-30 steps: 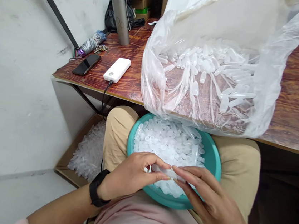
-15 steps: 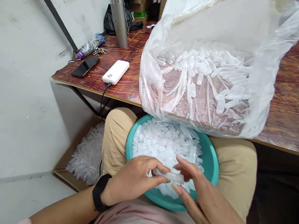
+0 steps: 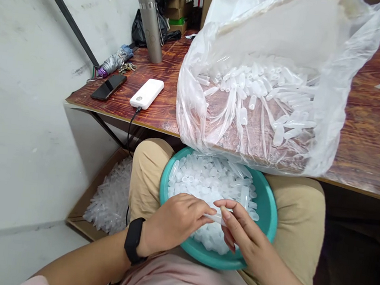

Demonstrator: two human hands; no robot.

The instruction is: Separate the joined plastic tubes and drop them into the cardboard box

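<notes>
Over the teal basin (image 3: 270, 220) on my lap, my left hand (image 3: 181, 219) and my right hand (image 3: 245, 229) meet at a small translucent white plastic tube (image 3: 215, 217). The left fingertips pinch one end of it. At its other end, the thumb and fingers of my right hand close on it, covering part of the tube. Below them the basin holds a heap of similar white plastic tubes (image 3: 202, 180), some showing round open ends.
A clear plastic bag (image 3: 325, 126) with more tubes lies on the wooden table (image 3: 376, 136), overhanging its front edge. To the left are a white power bank (image 3: 146, 93) with a cable, a phone (image 3: 109, 86) and a flask (image 3: 150, 23). A tube-filled cardboard box (image 3: 79, 228) stands low left.
My right hand's fingers have closed from a spread position onto the tube's right end. The left hand has turned over more, its back upward, still pinching the tube.
</notes>
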